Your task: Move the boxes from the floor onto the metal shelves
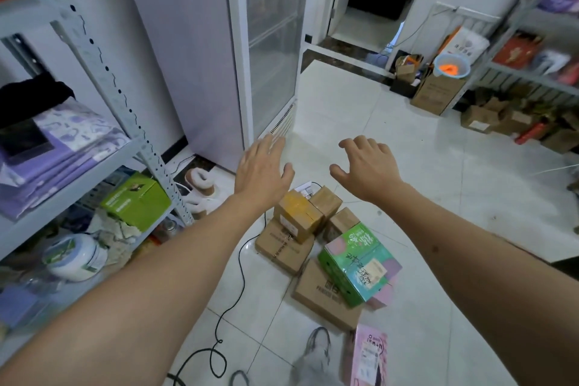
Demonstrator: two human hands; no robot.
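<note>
Several cardboard boxes (pixel 297 216) lie piled on the white tile floor in the middle of the head view. A green and pink printed box (pixel 357 263) leans on a flat brown box (pixel 319 294). A pink box (pixel 368 354) lies near my foot. My left hand (pixel 261 168) and my right hand (pixel 366 166) are stretched out above the pile, fingers spread, holding nothing. The metal shelves (pixel 103 163) stand at the left, with a green box (pixel 136 199) on a lower level.
A black cable (pixel 241 263) snakes over the floor left of the pile. A glass-door cooler (pixel 269 41) stands straight ahead. Slippers (pixel 200 185) lie by the shelf post. More boxes and a second shelf (pixel 532 72) fill the right side.
</note>
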